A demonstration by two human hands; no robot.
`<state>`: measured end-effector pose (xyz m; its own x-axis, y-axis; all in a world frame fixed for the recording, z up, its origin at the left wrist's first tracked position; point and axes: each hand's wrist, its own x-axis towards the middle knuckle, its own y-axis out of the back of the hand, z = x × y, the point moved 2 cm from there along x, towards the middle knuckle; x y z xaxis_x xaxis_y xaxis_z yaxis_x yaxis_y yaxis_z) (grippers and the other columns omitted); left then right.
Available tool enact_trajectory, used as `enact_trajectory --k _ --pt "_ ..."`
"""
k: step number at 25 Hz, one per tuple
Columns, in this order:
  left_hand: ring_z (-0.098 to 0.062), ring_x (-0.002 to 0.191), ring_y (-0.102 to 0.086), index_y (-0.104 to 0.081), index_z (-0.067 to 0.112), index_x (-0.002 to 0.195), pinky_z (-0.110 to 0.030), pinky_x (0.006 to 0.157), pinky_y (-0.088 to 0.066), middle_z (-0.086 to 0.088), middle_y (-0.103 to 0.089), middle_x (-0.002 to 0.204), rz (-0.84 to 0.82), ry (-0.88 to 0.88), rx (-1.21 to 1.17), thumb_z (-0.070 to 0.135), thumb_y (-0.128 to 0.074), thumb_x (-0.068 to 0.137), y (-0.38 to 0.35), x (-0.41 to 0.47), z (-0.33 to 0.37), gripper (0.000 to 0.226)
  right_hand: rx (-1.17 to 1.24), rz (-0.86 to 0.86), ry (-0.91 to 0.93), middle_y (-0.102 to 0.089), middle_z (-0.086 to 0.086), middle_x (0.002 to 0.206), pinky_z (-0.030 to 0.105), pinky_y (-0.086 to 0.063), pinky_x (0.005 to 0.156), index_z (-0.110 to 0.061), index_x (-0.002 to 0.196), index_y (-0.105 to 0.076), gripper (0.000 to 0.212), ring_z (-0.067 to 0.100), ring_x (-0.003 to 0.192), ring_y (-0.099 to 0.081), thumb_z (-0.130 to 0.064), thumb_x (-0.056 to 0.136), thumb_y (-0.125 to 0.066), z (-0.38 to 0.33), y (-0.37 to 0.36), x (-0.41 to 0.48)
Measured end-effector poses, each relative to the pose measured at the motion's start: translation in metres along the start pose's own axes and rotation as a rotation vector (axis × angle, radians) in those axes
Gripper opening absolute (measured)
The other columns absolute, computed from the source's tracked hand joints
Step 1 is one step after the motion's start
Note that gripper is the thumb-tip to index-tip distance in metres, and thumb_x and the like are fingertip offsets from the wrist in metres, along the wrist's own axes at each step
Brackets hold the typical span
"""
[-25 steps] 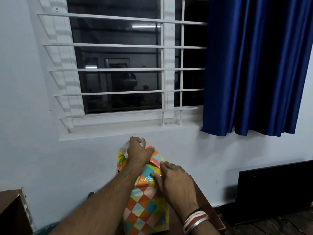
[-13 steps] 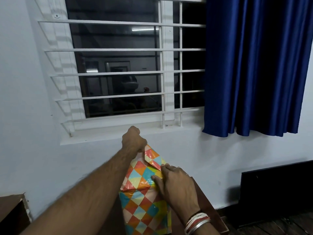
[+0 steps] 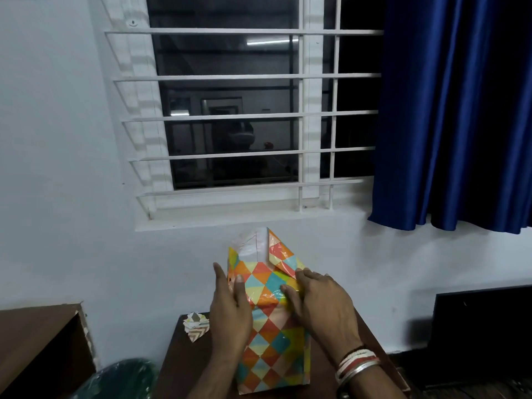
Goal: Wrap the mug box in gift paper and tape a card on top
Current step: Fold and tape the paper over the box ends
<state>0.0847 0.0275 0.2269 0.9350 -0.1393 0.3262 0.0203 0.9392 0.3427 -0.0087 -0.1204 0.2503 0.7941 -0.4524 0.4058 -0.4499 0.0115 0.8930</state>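
Observation:
The mug box (image 3: 270,341) stands upright on a small brown table (image 3: 184,367), covered in glossy gift paper with orange, teal and yellow diamonds. At its far end the paper sticks up as a half-folded flap (image 3: 259,249), white inside showing. My left hand (image 3: 230,312) lies flat against the box's left side, fingers straight. My right hand (image 3: 319,303), bangles at the wrist, presses the folded paper down on the box's right upper edge. A small patterned card (image 3: 196,326) lies on the table to the left.
A white wall with a barred window (image 3: 244,116) and a blue curtain (image 3: 457,110) rises behind the table. A brown cabinet (image 3: 37,347) stands at left, a dark green bag (image 3: 126,378) on the floor, a black panel (image 3: 483,332) at right.
My left hand has let go of the top flap and dropped to the box's left side. The flap now stands up with its white inside showing. My right hand stays pressed on the paper.

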Motion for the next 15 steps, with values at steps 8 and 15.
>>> enact_trajectory --k 8,15 --pt "-0.036 0.145 -0.045 -0.024 0.022 0.162 -0.054 0.118 -0.033 -0.009 -0.038 0.163 0.114 -0.146 0.358 0.033 -0.038 0.108 -0.018 0.009 -0.001 0.057 0.041 0.011 -0.006 -0.053 -0.011 0.151 0.032 -0.051 0.104 -0.029 0.153 -0.043 0.069 0.016 0.131 -0.056 -0.071 0.100 -0.029 0.003 -0.004 -0.002" --pt "-0.030 0.128 -0.063 -0.056 0.006 0.146 -0.058 0.111 -0.031 -0.012 -0.060 0.145 0.086 -0.418 0.779 0.045 -0.043 0.098 -0.015 0.020 -0.017 0.063 0.020 0.045 0.024 -0.051 -0.014 0.153 0.031 -0.050 0.104 -0.031 0.154 -0.042 0.068 0.014 0.130 -0.056 -0.070 0.100 -0.027 0.004 -0.006 -0.002"
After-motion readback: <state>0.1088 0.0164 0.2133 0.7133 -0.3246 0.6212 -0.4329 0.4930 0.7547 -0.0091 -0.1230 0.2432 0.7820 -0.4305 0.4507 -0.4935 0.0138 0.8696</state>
